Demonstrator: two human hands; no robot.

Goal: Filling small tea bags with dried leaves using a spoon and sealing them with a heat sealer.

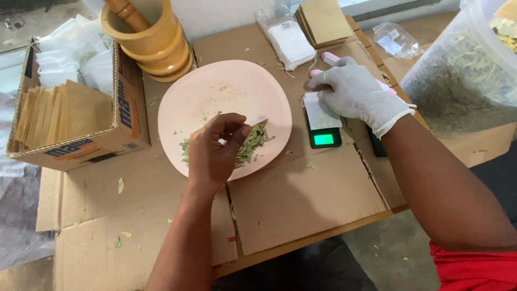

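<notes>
One plate, one scale, one mortar, two hands.
</notes>
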